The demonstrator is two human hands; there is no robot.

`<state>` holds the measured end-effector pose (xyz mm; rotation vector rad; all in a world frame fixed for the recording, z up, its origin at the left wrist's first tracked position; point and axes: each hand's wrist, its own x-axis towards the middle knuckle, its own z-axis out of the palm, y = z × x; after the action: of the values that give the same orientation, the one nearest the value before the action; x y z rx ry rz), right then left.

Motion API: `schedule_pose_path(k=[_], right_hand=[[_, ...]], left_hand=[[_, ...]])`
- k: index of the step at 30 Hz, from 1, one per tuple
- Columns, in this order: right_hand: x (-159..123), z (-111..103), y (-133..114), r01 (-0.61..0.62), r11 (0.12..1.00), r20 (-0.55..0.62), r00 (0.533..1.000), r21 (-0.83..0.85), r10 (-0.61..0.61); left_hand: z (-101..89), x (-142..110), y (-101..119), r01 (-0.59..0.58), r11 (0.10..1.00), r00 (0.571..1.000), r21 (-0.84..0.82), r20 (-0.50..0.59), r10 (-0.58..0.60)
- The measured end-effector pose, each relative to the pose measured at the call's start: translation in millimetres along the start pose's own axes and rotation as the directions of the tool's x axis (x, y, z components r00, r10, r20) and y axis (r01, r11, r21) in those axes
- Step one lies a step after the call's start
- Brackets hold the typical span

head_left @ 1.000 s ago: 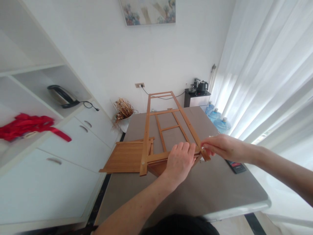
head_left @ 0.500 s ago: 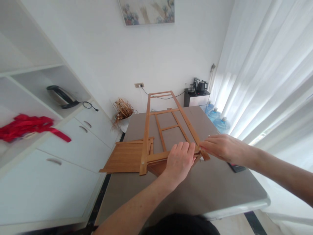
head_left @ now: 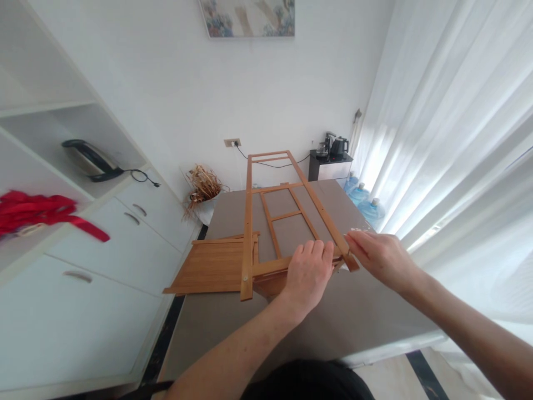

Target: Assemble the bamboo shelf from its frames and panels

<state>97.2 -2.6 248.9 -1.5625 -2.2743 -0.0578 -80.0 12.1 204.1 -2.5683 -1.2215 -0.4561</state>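
A slim wooden frame (head_left: pixel 247 222) with crossbars, which looks like part of folding furniture, stands tilted over the table. My left hand (head_left: pixel 310 269) is wrapped over its near crossbar, close to the right corner. At that corner my right hand (head_left: pixel 381 253) is closed in a pinch beside the right-hand bar, just above its near end. Whatever its fingertips hold is hidden; a bit of something clear or whitish shows behind the knuckles. Left of the frame lies a slatted wooden panel (head_left: pixel 212 266). Another wooden board (head_left: pixel 268 284) sits under the near crossbar, partly covered by my left hand.
The grey-topped table (head_left: pixel 216 333) carries the wooden parts. White cabinets (head_left: pixel 104 300) run along the left, with a kettle (head_left: pixel 94 161) and red ribbon (head_left: pixel 37 211) on the shelf. Dried plants (head_left: pixel 204 186) stand behind. Water bottles (head_left: pixel 370 210) and a curtain (head_left: pixel 449 139) are at right.
My right hand has turned about the corner, its wrist now lower and its knuckles raised. My left hand keeps its hold on the crossbar. The view has shifted slightly.
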Motion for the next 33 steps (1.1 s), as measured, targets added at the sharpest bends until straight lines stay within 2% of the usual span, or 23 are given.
schedule_pose_path(k=[2, 5, 8, 12, 15, 18, 20, 22, 23, 27, 30, 33], right_hand=[[-4, 5, -7, -0.126, 0.992, -0.060, 0.990, -0.001, 0.125], [-7, 9, -18, -0.294, 0.955, -0.129, 0.946, 0.042, 0.297], [-5, 9, -29, -0.414, 0.903, -0.124, 0.896, 0.114, 0.427], [1, 12, -35, -0.512, 0.843, -0.157, 0.830, 0.166, 0.535], [0, 20, -28, -0.598, 0.768, -0.190, 0.747, 0.230, 0.638], [-9, 28, -18, -0.637, 0.656, -0.121, 0.674, 0.405, 0.729], [-16, 28, -13, -0.608, 0.565, -0.049, 0.655, 0.558, 0.754], [-21, 21, -10, -0.548, 0.512, -0.013, 0.675, 0.661, 0.738], [-22, 15, -9, -0.524, 0.514, -0.005, 0.696, 0.679, 0.718], [-22, -11, 1, -0.517, 0.579, 0.101, 0.794, 0.630, 0.599], [-19, -20, 13, -0.508, 0.677, 0.215, 0.855, 0.532, 0.473], [-15, -20, 22, -0.373, 0.846, 0.205, 0.926, 0.380, 0.316]], left_hand=[[-0.2, 0, 0, -0.001, 1.000, 1.000, -0.003, -0.001, 0.001], [-0.3, -1, -1, -0.008, 1.000, 1.000, -0.006, 0.003, 0.008], [-0.1, -2, -1, -0.012, 1.000, 1.000, -0.005, 0.006, 0.012], [-0.9, -6, 2, -0.024, 1.000, 1.000, -0.002, -0.001, 0.024], [-2.3, -8, 4, -0.009, 1.000, 1.000, -0.008, 0.002, 0.009], [-3.5, -8, 3, -0.003, 1.000, 1.000, -0.019, 0.002, 0.003], [-3.2, -7, 1, -0.018, 0.999, 1.000, -0.028, -0.003, 0.018], [-2.0, -5, -1, -0.031, 0.999, 0.999, -0.032, -0.008, 0.031], [-1.1, -4, -2, -0.030, 0.999, 0.999, -0.030, -0.011, 0.030], [2.2, -1, -5, -0.023, 1.000, 1.000, -0.019, -0.020, 0.022], [2.7, 0, -5, -0.023, 0.999, 1.000, -0.023, -0.020, 0.023], [1.6, -1, -3, -0.018, 1.000, 1.000, -0.024, -0.018, 0.017]])
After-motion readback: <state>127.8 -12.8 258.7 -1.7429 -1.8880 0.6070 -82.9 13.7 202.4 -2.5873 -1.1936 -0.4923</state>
